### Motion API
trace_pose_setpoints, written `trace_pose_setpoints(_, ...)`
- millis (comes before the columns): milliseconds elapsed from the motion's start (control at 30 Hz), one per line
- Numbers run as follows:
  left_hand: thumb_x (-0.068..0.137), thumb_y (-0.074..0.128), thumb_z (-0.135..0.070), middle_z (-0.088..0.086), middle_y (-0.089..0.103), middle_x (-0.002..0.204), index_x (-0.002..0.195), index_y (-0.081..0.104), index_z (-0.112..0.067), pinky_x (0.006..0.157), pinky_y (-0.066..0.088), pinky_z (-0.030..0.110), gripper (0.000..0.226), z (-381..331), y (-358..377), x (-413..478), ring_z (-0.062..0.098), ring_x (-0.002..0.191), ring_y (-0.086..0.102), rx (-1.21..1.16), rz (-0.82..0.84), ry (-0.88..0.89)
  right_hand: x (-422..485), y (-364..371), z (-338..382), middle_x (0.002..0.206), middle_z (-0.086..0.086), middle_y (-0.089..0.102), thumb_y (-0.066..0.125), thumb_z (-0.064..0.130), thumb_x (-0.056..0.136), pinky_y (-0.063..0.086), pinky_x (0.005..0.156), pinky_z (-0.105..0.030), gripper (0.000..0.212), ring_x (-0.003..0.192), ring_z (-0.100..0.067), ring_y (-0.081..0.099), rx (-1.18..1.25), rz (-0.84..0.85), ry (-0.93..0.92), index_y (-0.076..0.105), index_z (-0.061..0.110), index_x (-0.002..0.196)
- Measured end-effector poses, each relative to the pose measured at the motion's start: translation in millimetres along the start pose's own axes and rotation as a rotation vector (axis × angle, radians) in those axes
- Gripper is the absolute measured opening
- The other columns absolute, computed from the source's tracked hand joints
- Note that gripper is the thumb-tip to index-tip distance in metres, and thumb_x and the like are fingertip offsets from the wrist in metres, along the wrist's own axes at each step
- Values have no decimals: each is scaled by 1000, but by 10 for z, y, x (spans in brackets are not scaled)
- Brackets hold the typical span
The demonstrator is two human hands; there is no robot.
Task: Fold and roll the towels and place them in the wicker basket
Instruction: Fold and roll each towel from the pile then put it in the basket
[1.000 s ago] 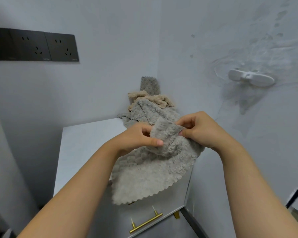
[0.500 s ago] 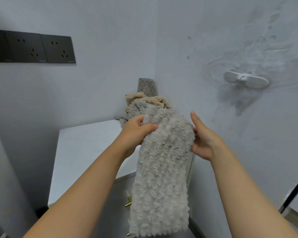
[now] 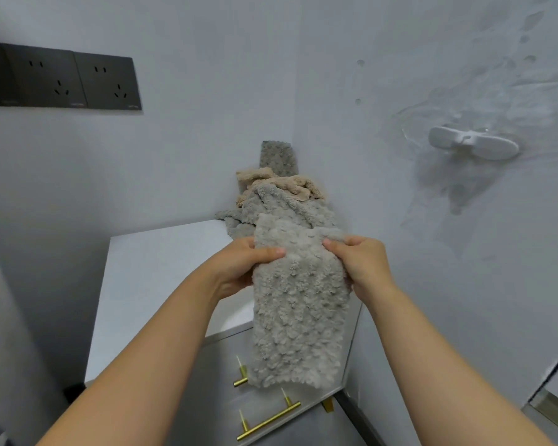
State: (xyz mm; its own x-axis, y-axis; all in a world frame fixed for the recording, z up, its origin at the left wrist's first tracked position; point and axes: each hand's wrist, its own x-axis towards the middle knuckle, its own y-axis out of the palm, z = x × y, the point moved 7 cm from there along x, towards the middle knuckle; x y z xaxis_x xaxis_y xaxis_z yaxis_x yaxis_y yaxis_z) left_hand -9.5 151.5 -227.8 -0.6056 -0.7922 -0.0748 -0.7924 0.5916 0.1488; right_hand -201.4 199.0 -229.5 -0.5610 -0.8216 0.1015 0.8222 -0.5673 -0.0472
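Towel [image 3: 300, 310] hangs below grip | left hand [image 3: 239, 268], right hand [image 3: 363, 265] pinch top

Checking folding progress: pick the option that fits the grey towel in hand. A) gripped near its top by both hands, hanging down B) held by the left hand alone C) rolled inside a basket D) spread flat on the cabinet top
A: the left hand and right hand each grip the upper part of the grey towel, which hangs as a long strip.
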Motion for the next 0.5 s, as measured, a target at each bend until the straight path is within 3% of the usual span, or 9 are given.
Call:
trace_pose_setpoints(100, 89, 62, -9, 4, 74, 85, 94, 65, -4, 59, 55, 23, 8, -2, -191, 48, 14, 74, 71, 40, -85, -26, 100, 98, 81, 68, -5, 49, 78, 27, 78, 26, 49, -23, 34, 46, -7, 38, -146, 32, -93, 47, 18, 66)
trace_pose_setpoints(200, 89, 63, -11, 7, 73, 92, 102, 66, -2, 57, 54, 23, 16, -22, -361, 67, 16, 76, 70, 102, -123, -38, 180, 261, 134, 66, 6, 46, 75, 31, 81, 25, 47, -21, 35, 37, 2, 40, -196, 121, -113, 42, 27, 69)
trace_pose_setpoints(300, 87, 68, -17, 14, 70, 96, 113, 63, 0, 57, 49, 24, 31, 8, -607, 134, 19, 73, 63, 238, -227, -27, 267, 435, 110, 59, 13, 47, 75, 25, 81, 28, 42, -15, 31, 37, 3, 42, -138, 179, -79, 45, 23, 77)
trace_pose_setpoints(367, 85, 70, -19, 17, 71, 95, 106, 65, -4, 64, 47, 31, 26, 3, -764, 176, 23, 76, 61, 306, -316, 6, 333, 571, 81, 68, 11, 41, 77, 21, 80, 29, 46, -16, 30, 49, 2, 40, -126, 223, -45, 47, 20, 87)
trace_pose_setpoints(433, 85, 71, -19, 9, 66, 75, 91, 68, -9, 53, 41, 25, 12, -27, -908, 205, 18, 60, 55, 388, -414, 67, 377, 711, 22, 72, 8, 40, 75, 13, 81, 34, 49, -16, 30, 58, -2, 42, -91, 275, -5, 50, 16, 97)
trace_pose_setpoints(500, 84, 72, -21, 0, 61, 65, 80, 68, -11, 48, 39, 23, 11, -29, -1047, 231, 14, 53, 51, 505, -506, 116, 430, 827, -103, 67, 1, 45, 72, 4, 82, 39, 47, -15, 32, 54, -6, 44, -75, 314, 18, 51, 9, 106)
